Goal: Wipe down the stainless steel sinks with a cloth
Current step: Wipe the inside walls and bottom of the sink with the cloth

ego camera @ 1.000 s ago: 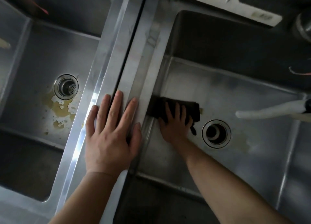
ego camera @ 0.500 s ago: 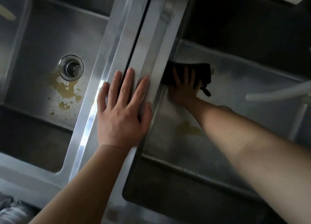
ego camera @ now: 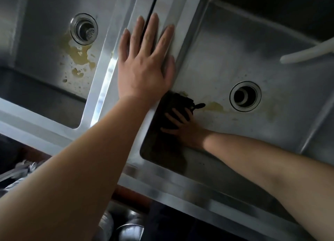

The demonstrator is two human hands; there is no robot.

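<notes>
Two stainless steel sinks stand side by side. My left hand [ego camera: 144, 63] lies flat, fingers spread, on the steel divider [ego camera: 108, 67] between them. Down in the right sink [ego camera: 235, 47], my right hand [ego camera: 182, 126] presses a dark cloth [ego camera: 171, 105] against the basin floor near the left wall, fingers spread over it. A yellowish stain [ego camera: 215, 106] lies between the cloth and the right drain [ego camera: 244, 96]. The left sink [ego camera: 45, 41] has a drain [ego camera: 84, 28] with yellow-brown residue [ego camera: 79, 58] below it.
A white hose [ego camera: 307, 53] reaches into the right sink from the right edge. The front rim of the sinks [ego camera: 180, 184] runs across the lower frame. Metal pots [ego camera: 126, 230] and other dim objects sit below the counter at the bottom.
My right hand has drawn the cloth along the left wall toward the front of the right sink. The view tilted, so the drain shows again. My left hand stays flat on the divider.
</notes>
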